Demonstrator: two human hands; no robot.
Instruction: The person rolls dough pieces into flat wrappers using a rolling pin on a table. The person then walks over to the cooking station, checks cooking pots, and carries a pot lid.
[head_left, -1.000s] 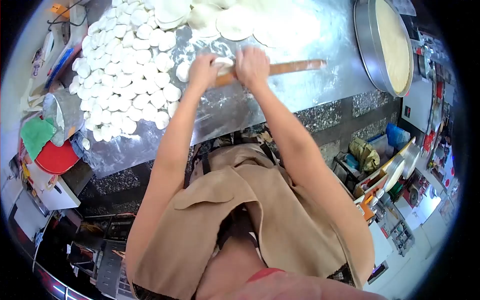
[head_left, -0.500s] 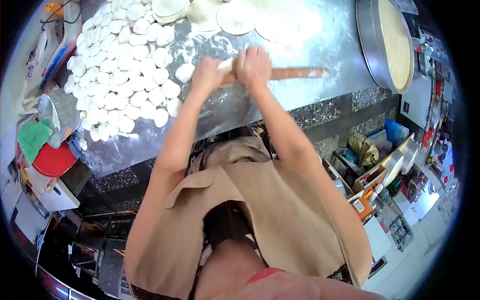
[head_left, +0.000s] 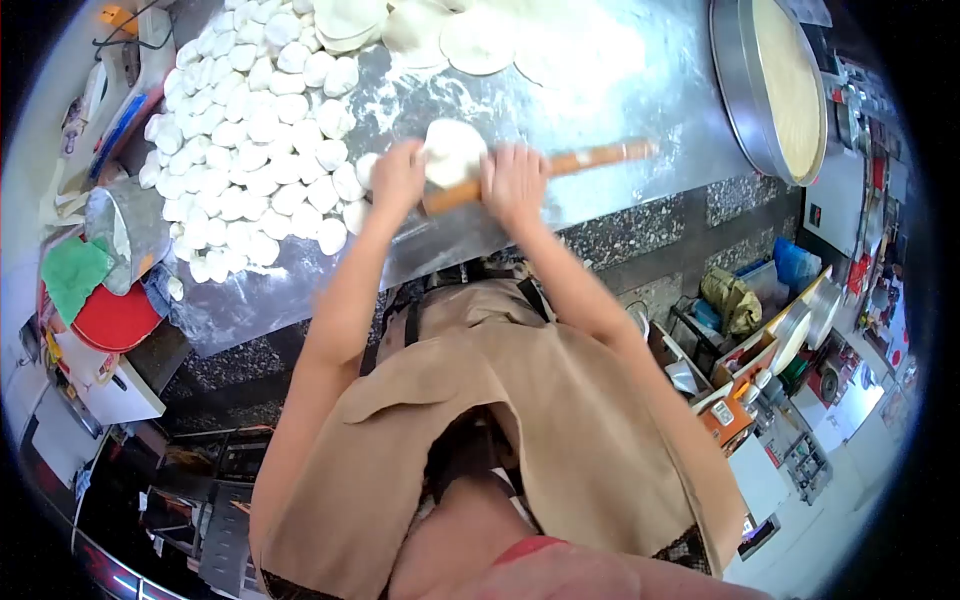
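Note:
Between my hands a round of dough point(head_left: 453, 150) lies on the floured metal table. My left hand point(head_left: 400, 178) is closed at the dough's left edge, its fingertips pinching the rim, somewhat blurred. A wooden rolling pin point(head_left: 600, 157) slants across the near edge of the dough, its left end near my left hand. My right hand point(head_left: 514, 184) is wrapped over the pin just right of the dough. Many small dough pieces point(head_left: 260, 150) cover the table's left part, a few of them close beside my left hand.
Flat dough rounds point(head_left: 478, 42) lie along the far side of the table point(head_left: 600, 105). A large round metal pan point(head_left: 735, 90) with a pale layer inside stands at the right. A red round lid-like thing point(head_left: 115, 318) and a green cloth point(head_left: 75, 278) are at the left.
The dough round now shows flat and wide between my hands, where they covered most of it before. The pin and my right hand have come nearer to me; my left hand has moved slightly left.

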